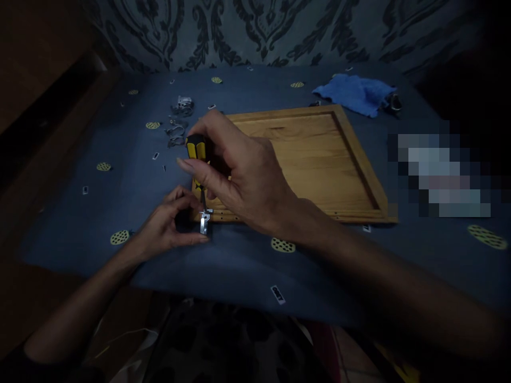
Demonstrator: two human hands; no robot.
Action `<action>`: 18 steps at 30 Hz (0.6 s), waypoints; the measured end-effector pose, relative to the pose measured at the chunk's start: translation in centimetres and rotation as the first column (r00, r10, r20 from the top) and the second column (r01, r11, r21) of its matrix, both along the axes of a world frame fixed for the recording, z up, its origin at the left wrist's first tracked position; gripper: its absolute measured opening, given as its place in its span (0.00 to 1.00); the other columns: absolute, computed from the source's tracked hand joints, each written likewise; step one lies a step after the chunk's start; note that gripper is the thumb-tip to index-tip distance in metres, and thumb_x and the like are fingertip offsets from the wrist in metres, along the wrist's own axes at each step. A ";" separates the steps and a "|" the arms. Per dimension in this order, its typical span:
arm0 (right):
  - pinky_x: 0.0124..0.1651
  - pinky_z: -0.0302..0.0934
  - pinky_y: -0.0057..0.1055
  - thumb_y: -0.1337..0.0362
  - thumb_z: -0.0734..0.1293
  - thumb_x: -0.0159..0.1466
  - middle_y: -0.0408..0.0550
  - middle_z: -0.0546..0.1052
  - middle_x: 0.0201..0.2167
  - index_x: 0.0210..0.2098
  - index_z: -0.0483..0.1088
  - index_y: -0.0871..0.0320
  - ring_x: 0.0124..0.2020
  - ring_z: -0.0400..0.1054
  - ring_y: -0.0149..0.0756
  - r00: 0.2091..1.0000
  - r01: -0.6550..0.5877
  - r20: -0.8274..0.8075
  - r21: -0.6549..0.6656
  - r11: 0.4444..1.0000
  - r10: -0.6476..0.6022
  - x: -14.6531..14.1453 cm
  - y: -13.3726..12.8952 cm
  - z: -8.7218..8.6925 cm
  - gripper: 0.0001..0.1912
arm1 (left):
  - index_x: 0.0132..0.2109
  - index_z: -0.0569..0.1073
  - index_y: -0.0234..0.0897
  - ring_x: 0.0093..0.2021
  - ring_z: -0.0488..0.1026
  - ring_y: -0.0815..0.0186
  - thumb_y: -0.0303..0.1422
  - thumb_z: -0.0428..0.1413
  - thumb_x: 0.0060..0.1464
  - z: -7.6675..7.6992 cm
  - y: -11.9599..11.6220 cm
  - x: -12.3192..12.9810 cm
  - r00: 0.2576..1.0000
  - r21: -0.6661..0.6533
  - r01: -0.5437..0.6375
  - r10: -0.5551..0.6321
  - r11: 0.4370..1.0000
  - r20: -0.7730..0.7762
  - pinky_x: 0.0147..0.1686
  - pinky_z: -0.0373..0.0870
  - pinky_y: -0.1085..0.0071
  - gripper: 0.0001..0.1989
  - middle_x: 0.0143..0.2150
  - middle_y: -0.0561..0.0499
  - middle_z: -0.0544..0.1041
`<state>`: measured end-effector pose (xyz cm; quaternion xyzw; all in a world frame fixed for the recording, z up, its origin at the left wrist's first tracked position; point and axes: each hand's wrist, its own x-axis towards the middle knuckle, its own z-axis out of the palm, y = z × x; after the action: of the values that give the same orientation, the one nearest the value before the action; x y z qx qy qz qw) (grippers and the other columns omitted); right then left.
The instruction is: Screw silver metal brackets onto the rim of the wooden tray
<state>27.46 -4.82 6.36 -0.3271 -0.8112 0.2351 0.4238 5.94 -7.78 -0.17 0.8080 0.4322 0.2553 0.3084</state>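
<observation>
Nearest you, at the near left corner of the framed wooden panel [319, 165] on the cloth-covered bench [99, 213], your left hand [163, 226] pinches a small metal hinge [204, 223] between thumb and fingers, while your right hand [249, 178] curls round a yellow-and-black screwdriver [195, 149], its tip hard to make out against the hinge. Your right hand and forearm hide much of the panel's left side. Beyond lie a tiny screw [163, 168], loose metal fittings [184, 106] and, far right, a crumpled blue cloth [359, 94], with a pixelated patch [439, 175] masking the right side.
</observation>
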 end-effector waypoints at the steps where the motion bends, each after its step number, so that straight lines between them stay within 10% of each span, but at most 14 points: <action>1: 0.37 0.68 0.27 0.56 0.60 0.76 0.37 0.71 0.33 0.45 0.63 0.53 0.32 0.73 0.28 1.000 -0.013 -0.004 -0.015 1.000 0.013 0.0 0.0 0.0 0.08 | 0.45 0.75 0.39 0.49 0.72 0.57 0.55 0.66 0.51 0.0 0.0 0.0 1.000 0.000 0.002 -0.002 1.000 -0.001 0.50 0.73 0.58 0.26 0.47 0.47 0.74; 18: 0.34 0.70 0.25 0.49 0.59 0.75 0.37 0.72 0.32 0.44 0.63 0.53 0.28 0.71 0.25 0.992 -0.005 -0.127 -0.053 0.999 -0.002 0.1 -0.3 0.4 0.14 | 0.44 0.75 0.40 0.52 0.70 0.57 0.53 0.68 0.50 -0.1 0.1 0.2 0.999 -0.014 -0.004 0.005 1.000 0.052 0.54 0.70 0.57 0.25 0.47 0.47 0.74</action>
<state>27.60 -5.15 6.73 -0.3222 -0.7762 0.2774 0.4656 6.17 -7.72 -0.30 0.7979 0.4275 0.2741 0.3246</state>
